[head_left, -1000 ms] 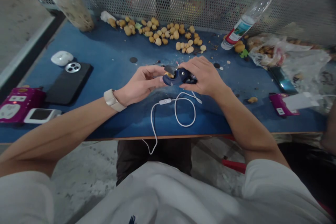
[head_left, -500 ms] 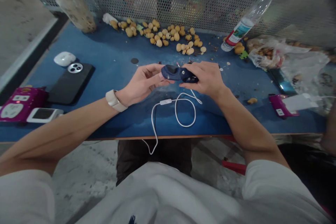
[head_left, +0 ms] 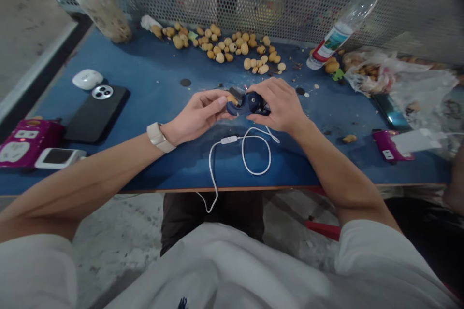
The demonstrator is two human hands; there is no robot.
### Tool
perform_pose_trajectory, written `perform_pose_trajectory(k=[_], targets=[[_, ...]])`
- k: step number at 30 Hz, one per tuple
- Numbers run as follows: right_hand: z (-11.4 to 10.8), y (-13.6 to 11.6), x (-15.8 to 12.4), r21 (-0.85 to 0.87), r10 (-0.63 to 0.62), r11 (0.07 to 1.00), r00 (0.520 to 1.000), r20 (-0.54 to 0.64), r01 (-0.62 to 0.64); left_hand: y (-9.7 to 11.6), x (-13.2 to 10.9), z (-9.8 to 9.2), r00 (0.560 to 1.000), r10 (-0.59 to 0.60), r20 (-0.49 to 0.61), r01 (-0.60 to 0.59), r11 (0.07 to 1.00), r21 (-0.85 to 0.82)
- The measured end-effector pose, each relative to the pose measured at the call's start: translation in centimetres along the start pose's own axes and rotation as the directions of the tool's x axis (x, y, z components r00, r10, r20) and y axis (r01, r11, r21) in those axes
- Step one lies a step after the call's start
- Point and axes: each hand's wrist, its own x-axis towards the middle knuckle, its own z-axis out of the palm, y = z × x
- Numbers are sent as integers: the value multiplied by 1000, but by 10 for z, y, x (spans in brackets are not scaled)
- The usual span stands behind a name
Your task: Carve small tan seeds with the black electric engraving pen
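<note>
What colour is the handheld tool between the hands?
The curved plastic handheld tool is dark navy blue; head view.

A dark blue plastic hand cutter [head_left: 250, 105] is held roughly level, its body gripped between the left hand [head_left: 197, 116] and the right hand [head_left: 279, 105], with the rear part partly covered by the fingers of the right hand. A grey metal blade [head_left: 236, 92] is seen standing up at the end nearest the left hand, and a small tan nut [head_left: 232, 101] is seated in the tool's opening just beneath that blade, touching the left thumb.
</note>
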Motion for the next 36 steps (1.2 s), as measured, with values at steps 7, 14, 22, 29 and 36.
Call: perform_pose_trajectory(k=[7,14,22,29,36], targets=[[1,-8,2,2,-25,1000,999,28,25,-6,1,3,994,70,86,-75,996,56],[3,-8,2,4,-53,999,998,17,53,-2,0,3,979,60,195,-68,997,32],[3,-5,1,38,-61,997,998,-25,61,-1,-6,11,977,18,212,2,995,-95],[1,1,0,42,-85,995,996,-26,86,-1,-10,7,984,-50,171,75,987,-140],[-1,-1,0,43,-97,994,995,-34,98,1,-9,11,974,-14,227,44,991,-125]])
